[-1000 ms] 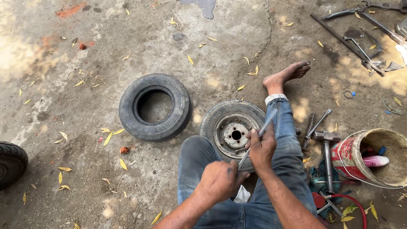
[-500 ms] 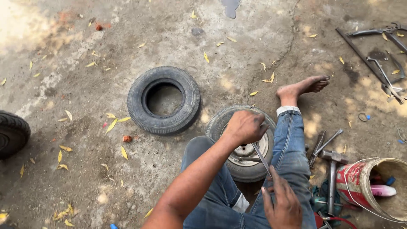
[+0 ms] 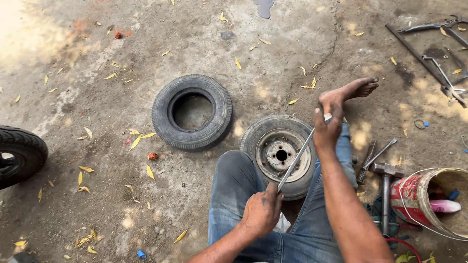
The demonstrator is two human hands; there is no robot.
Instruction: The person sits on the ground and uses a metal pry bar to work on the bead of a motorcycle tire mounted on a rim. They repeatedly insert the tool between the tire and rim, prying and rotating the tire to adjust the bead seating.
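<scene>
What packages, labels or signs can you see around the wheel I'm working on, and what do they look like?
Bucket: lower right on the ground, tipped on its side, round, red wrap with pale patches, open mouth facing right.
Pink bottle: lying inside the bucket's mouth, small and pale pink.
Blue cap: bottom edge of the ground, tiny blue cylinder.
No signs or screens are in view.

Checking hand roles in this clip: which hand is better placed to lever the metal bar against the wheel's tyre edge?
Probably the right hand: it grips the metal bar's top end by the tyre edge. The left hand holds the lower end.
</scene>
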